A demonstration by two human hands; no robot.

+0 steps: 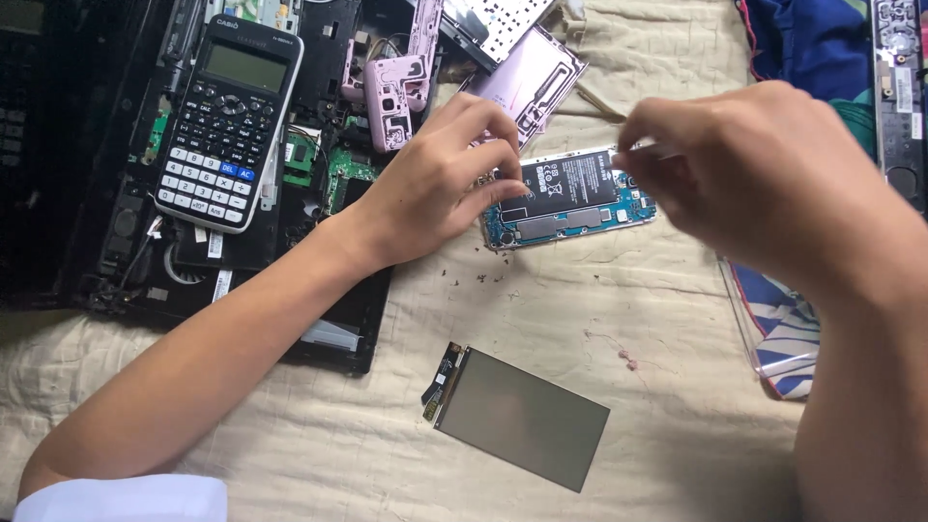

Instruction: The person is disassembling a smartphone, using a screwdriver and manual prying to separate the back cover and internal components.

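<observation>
Both hands are working over an opened phone (pixel 570 198) lying back-up on a cream quilted cloth (pixel 677 387), its black battery (pixel 572 180) and blue circuit board exposed.

The left hand (pixel 435 184) is bearing down on the phone's near-left end, fingers curled together with the tips touching the board edge; whether a small part is pinched between them cannot be told. The right hand (pixel 744 164) is hovering over the far end of the phone, thumb and forefinger pinching a thin pale sliver, blurred, possibly a tool or a strip; its kind cannot be told.

Judgement: the step in hand looks like disassembly of the internals, one hand steadying the body while the other is picking at a small fitting near the battery. The next move would seem to call for a firm hold from the left hand and a fine, steady pull or pry from the right, kept off the battery face.

Round about: toward the person from the left hand, a detached dark display panel (pixel 522 416) with its flex tail is lying flat. Beyond the left fingertips, pink inner frames (pixel 391 92) and a mauve back cover (pixel 527 82) are lying. Outward of the left wrist, a calculator (pixel 230 121) is resting on a stripped laptop chassis (pixel 116 242). Small dark crumbs (pixel 480 278) are scattered just below the phone; these could hide a loose screw. The right forearm is covering part of a clear sleeve (pixel 773 338).
</observation>
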